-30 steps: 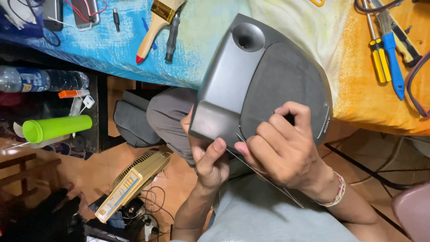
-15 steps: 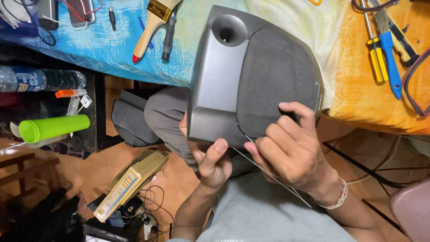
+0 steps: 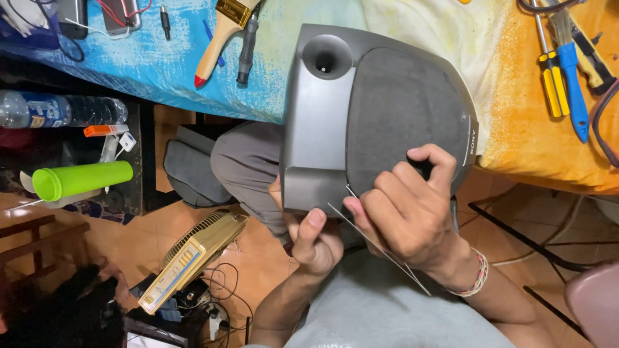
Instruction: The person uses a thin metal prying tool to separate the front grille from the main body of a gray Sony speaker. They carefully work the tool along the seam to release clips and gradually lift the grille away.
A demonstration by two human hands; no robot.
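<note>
Head view. Left hand [image 3: 316, 241] under the bottom edge of the grey speaker [image 3: 377, 119], thumb pressed up against its lower front, grip closed around the underside. Right hand [image 3: 403, 209] curled over the lower right of the dark grille [image 3: 400, 109], fingers bent tight, pinching a thin metal strip [image 3: 380, 248] whose tip sits at the seam between grille and grey casing. Speaker held tilted above the lap, top edge overlapping the near edge of the counter [image 3: 193, 71]. On the counter, well apart from the hands: paintbrush [image 3: 222, 38] to the left, yellow screwdriver [image 3: 551, 80] and blue tool [image 3: 574, 84] to the right. Open room below and left of the speaker, down to the floor, with a small gold fan [image 3: 193, 258] and a green cup [image 3: 80, 180] further left.
</note>
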